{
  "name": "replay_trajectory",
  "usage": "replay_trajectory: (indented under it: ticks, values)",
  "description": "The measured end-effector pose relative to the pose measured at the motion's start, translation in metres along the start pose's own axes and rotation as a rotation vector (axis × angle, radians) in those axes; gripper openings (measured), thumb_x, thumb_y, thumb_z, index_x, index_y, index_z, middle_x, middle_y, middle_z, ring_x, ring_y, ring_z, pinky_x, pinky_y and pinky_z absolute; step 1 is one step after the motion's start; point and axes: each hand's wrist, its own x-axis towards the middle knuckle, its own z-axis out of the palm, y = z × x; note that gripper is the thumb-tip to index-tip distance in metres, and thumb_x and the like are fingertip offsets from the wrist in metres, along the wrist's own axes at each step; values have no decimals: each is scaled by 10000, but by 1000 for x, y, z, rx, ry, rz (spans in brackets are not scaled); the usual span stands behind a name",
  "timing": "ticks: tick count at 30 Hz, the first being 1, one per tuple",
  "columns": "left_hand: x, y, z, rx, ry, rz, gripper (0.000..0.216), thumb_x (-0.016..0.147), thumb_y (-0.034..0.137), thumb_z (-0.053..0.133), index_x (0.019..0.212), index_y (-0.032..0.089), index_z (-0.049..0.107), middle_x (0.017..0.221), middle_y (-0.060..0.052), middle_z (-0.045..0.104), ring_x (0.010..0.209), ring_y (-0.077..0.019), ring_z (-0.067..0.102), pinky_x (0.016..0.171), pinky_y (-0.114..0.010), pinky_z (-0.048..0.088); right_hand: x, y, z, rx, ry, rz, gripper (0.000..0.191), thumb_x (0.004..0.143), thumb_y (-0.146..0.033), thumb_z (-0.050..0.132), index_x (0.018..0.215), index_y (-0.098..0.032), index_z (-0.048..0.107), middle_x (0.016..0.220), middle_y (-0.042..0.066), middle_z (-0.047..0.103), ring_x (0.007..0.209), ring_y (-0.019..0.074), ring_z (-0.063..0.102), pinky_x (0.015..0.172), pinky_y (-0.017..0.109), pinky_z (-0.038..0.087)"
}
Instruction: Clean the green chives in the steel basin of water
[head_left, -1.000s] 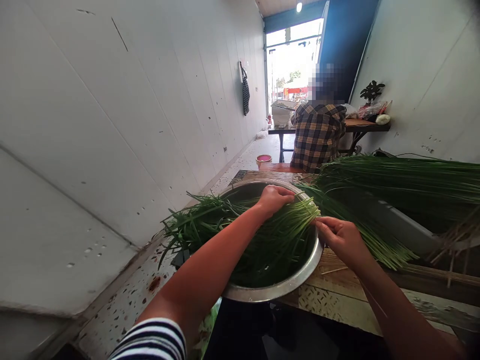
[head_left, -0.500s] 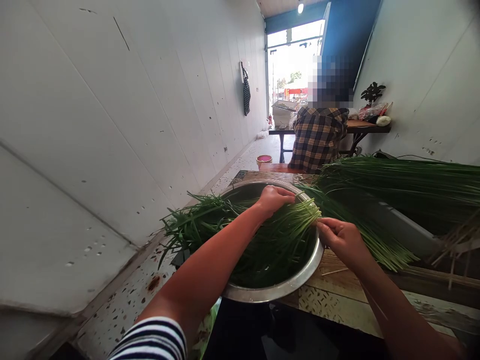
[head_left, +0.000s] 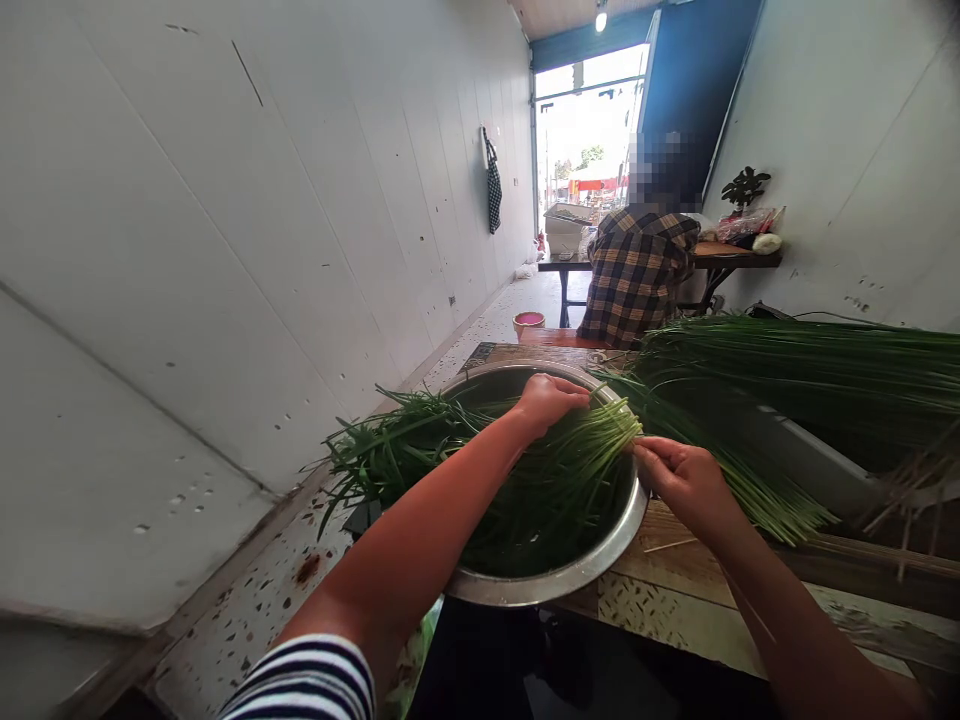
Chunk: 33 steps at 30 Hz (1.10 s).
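Garlic chives lie across a wide metal basin, their pale stem ends together at its right rim and their leaves hanging over the left side. My left hand reaches over the bunch, thumb and fingers pinched on a chive stalk near the far rim. At the right rim my right hand has its thumb and fingertips closed on the stem ends. How many stems lie in that pinch is hidden by the fingers.
More long chives are piled over a grey crate on the wooden table. A person in a plaid shirt sits ahead with their back to me. A white wall runs along the left; a small bucket stands beyond the table.
Both my hands and the chives are almost where they were. The person in the plaid shirt has bent slightly lower.
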Motion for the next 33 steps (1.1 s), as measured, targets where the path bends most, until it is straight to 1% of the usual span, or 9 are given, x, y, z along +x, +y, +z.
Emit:
replay_trajectory:
  ticks: [5,15,19,22,25,27,29,31,33]
  values:
    - [-1,0,0,53,12,25,195,597,178,783,784,126,765,643,-46,702,601,-123,607,658,-258,534,-1,1,0,16,-14,23,383,813,-425,512,919,-132,734,686,47,683,609,170,587,499,240,428]
    - [-5,5,-3,149,-10,10,187,599,207,785,770,134,770,630,-40,695,597,-126,596,609,-246,516,-1,-3,0,-46,17,-24,361,813,-404,505,877,-138,740,674,48,686,623,179,599,521,247,443]
    - [-10,10,-3,189,-102,66,166,633,194,748,785,133,773,701,-52,724,643,-136,621,669,-255,532,-1,-3,0,-74,37,-44,346,822,-386,500,871,-144,743,692,46,697,650,185,618,581,258,469]
    - [-14,17,-5,261,-211,164,157,666,153,695,802,147,773,810,-47,746,747,-144,647,767,-254,529,-1,-1,0,-70,32,-61,330,837,-368,499,902,-156,743,772,46,722,700,191,636,639,267,484]
    - [-12,22,-13,359,-293,252,179,678,139,672,820,176,775,829,-17,749,820,-148,651,820,-240,511,-1,0,0,-74,28,-70,329,846,-360,492,921,-163,744,801,46,730,712,191,640,642,266,484]
    - [-6,21,-22,427,-235,280,176,693,168,673,836,185,774,830,-13,747,819,-153,651,816,-238,504,-1,0,0,-102,29,-70,332,841,-359,489,908,-162,749,770,44,726,690,189,638,614,260,477]
    - [5,13,-30,532,-59,270,178,721,187,659,860,172,770,863,-38,744,831,-163,652,823,-246,495,-2,-2,-1,-127,26,-63,337,832,-367,495,887,-159,754,732,42,719,660,187,636,583,256,470]
    - [17,0,-37,682,102,215,203,746,197,643,909,159,759,926,-71,736,877,-181,650,844,-261,482,-2,-3,-2,-131,20,-58,345,823,-382,502,875,-154,755,715,43,715,649,188,639,572,254,470]
    - [27,-14,-40,808,154,151,228,750,222,652,951,168,747,985,-89,724,935,-202,641,866,-285,471,-1,-5,-2,-126,18,-65,347,813,-388,507,863,-150,755,726,48,719,663,193,648,583,256,477]
